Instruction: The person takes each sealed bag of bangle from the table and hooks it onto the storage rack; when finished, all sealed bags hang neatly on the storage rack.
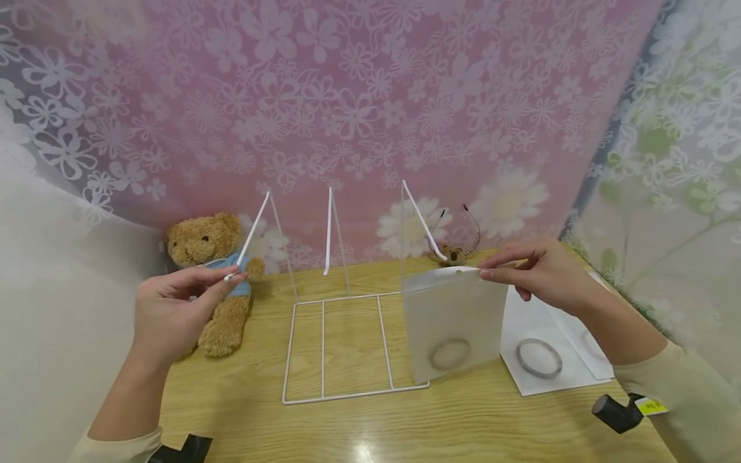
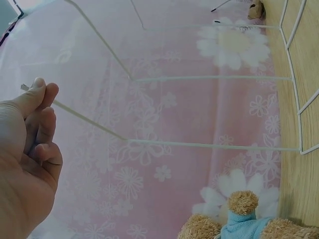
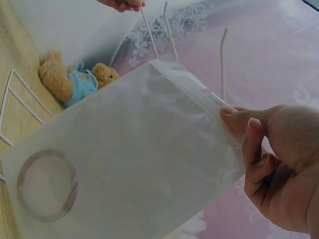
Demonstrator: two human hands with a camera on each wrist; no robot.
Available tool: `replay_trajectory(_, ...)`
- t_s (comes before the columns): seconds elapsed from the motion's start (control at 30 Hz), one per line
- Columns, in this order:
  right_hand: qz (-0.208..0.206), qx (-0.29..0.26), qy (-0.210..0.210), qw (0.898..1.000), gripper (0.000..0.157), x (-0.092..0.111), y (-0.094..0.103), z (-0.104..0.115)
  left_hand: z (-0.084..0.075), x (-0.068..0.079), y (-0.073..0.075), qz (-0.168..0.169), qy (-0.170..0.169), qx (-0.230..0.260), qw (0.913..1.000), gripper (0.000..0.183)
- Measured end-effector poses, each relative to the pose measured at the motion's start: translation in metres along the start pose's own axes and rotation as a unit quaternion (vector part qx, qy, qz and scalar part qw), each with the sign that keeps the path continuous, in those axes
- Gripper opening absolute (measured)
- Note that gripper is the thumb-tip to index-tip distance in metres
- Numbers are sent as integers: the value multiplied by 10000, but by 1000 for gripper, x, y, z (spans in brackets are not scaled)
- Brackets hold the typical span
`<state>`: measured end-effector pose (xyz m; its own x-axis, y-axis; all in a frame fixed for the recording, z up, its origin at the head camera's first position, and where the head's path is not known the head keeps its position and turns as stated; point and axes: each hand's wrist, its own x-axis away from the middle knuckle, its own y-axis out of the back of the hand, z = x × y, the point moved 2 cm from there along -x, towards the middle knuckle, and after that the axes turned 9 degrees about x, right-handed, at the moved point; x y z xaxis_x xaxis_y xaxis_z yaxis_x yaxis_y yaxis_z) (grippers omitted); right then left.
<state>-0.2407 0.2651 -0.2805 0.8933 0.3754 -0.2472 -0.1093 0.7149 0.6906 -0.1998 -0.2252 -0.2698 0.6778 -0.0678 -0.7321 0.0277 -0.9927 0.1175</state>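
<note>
On the table stands a white wire display rack (image 1: 323, 350) with three slanted prongs. My left hand (image 1: 176, 312) pinches the tip of the left prong (image 1: 255, 225) between thumb and fingers. At the right, my right hand (image 1: 541, 273) pinches the top edge of a translucent plastic bag (image 3: 134, 149). A thin ring-shaped item (image 3: 47, 185), like a bangle, shows inside the bag near its bottom. There is a small hole in the bag's top strip, close below the tip of the right prong (image 1: 425, 222). The middle prong (image 1: 328, 238) carries nothing.
More bags (image 1: 521, 373) with ring-shaped items lie on the table (image 1: 278, 431) at the right. A teddy bear (image 1: 222, 321) in blue sits behind my left hand. A small brown bear-head item (image 1: 454, 254) with springy wires lies behind the bag. Floral cloth (image 1: 347, 116) hangs behind.
</note>
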Motion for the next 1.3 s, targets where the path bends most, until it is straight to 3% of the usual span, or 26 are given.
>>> replay_trajectory(0.13,99,-129,83,9998,16,5,5,13,-2,0,0,-48,-43,-278,9996,14)
replay_trajectory(0.3,131,49,335,9993,15,9,9,32,-4,-1,-2,-99,-10,-244,9997,13)
replay_trajectory(0.47,278,212,333,9988,15,16,8,47,-5,-2,-4,-72,118,-233,9996,12)
replay_trajectory(0.7,532,4,191,9984,14,23,1,66,-5,-1,-1,-15,183,-444,9988,12)
replay_trajectory(0.97,657,-67,25,9978,13,25,-8,93,-6,-4,-3,-26,96,-282,9996,12)
replay_trajectory(1.3,888,-56,-15,9960,7,16,-24,123,-8,-3,-2,-59,103,-406,9991,13)
